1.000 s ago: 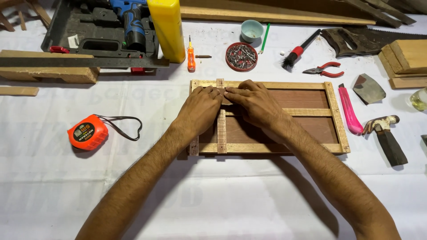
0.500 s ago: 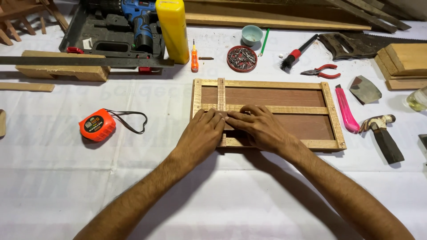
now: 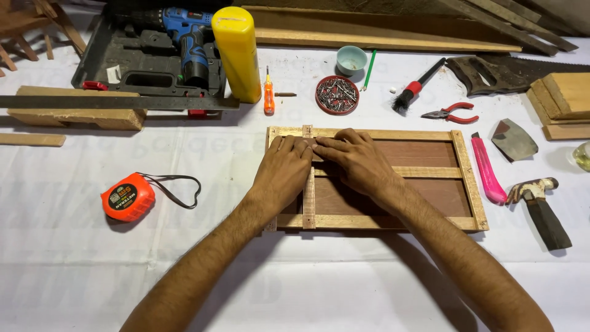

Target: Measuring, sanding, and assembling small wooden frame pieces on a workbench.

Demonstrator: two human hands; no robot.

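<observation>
At about nine o'clock from the work, an orange tape measure (image 3: 128, 197) lies on the white table cover (image 3: 74, 270), its black strap looped toward the frame; well apart, it poses little risk unless an elbow sweeps it off.

The left hand (image 3: 284, 172) lies flat, fingers together and extended, pressing on the upright wooden strip (image 3: 308, 200) that crosses the wooden frame (image 3: 470, 184) near its left end. It grips nothing; it only bears down. The strip runs from the frame's twelve o'clock rail to its six o'clock rail and overhangs slightly at both. Whether it is fixed cannot be told, so uneven pressure from this palm could skew it out of square.

The right hand (image 3: 353, 161) is likewise open and flat, its fingertips touching the left hand's at the strip's upper part, where it meets the horizontal middle rail (image 3: 430, 172). If either hand pushes sideways, the joint there may open or the strip may slide.

The frame itself sits in the middle of the table, its dark brown back panel (image 3: 393, 197) showing between the rails. It rests on loose cloth, so it could shift under a hard push.

At twelve o'clock stand a yellow bottle (image 3: 236, 52) and a dish of screws (image 3: 337, 94), both easily knocked by a reach. At three o'clock lie a pink utility knife (image 3: 485, 169) and a hammer (image 3: 541, 206), near the right forearm.
</observation>
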